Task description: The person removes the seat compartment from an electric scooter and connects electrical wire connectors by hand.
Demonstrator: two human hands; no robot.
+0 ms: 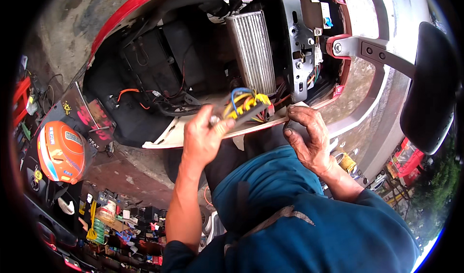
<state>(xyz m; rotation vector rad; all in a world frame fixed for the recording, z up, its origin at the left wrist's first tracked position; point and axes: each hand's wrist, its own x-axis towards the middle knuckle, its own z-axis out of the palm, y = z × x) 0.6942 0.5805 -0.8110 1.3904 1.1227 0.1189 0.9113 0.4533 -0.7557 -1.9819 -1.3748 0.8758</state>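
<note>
My left hand is closed on a black module with yellow connectors and blue, yellow and red wires, held over the pale rim of an open vehicle body. My right hand is curled at that rim, right of the module; what its fingers hold, if anything, is hidden. Inside the body are a ribbed metal unit, a black slotted bracket with bolts and white connectors, black boxes and loose cables.
An orange helmet sits at the left. A cluttered pile of tools and parts lies at the lower left. A silver bar and a black mirror stick out at the right. A yellow container stands below them.
</note>
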